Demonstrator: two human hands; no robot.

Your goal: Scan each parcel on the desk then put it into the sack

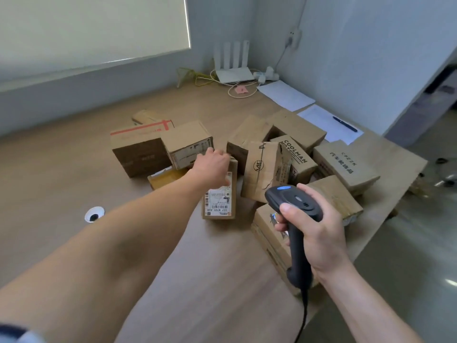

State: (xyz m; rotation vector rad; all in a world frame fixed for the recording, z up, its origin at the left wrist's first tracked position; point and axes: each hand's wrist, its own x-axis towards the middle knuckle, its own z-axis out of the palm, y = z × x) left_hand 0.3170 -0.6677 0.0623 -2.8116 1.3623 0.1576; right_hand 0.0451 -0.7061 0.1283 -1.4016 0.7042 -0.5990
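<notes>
Several cardboard parcels lie in a loose heap on the wooden desk [74, 174]. My left hand [212, 167] reaches out over a slim parcel with a white barcode label [220, 201] and rests on its far end; its fingers curl over the top edge. My right hand [314, 226] grips a black barcode scanner [294, 206] with a blue button, its head pointing toward the labelled parcel. A low box [267, 233] lies right under the scanner. No sack is in view.
A red-taped box [138, 149], a small box with a side label [188, 147], a COOLMAN box [296, 154] and a box with printed characters [343, 167] crowd the middle and right. Papers with a pen [343, 123], a router [232, 63] and cables lie at the back. A cable grommet [94, 214] sits left.
</notes>
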